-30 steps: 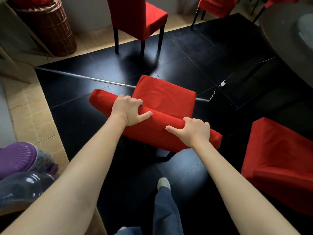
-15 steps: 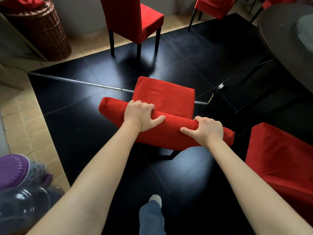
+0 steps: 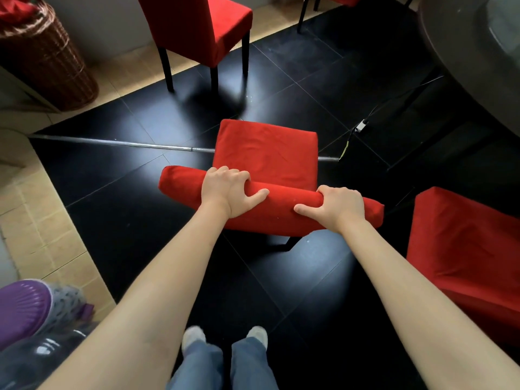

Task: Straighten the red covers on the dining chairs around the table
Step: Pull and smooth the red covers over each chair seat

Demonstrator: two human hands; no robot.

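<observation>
The left hand grips the top of the backrest of the nearest chair, fingers curled over the far edge and thumb stretched along the near face. The right hand holds the same top edge further right, fingers wrapped over it, thumb pointing in toward the left hand. Both arms reach forward and down; the person stands directly behind the chair, feet on the black floor.

The cover lies under and just beyond the hands: it wraps the backrest they clasp and runs on over the seat, which points away from the person. The seat fabric shows faint creases but lies flat, and the backrest top looks snug, with no loose bunching visible.

As for progress, this reads as a step somewhere in the middle. This cover seems close to neat, so the hands are probably finishing it or shifting the chair. 3 more red chairs are in view: 1 stands well apart ahead near the wicker basket, 1 sits just to the right, and part of another shows at the top edge. Whether their covers are done cannot be told. The tabletop curves in at the upper right, well apart from the held chair.
</observation>
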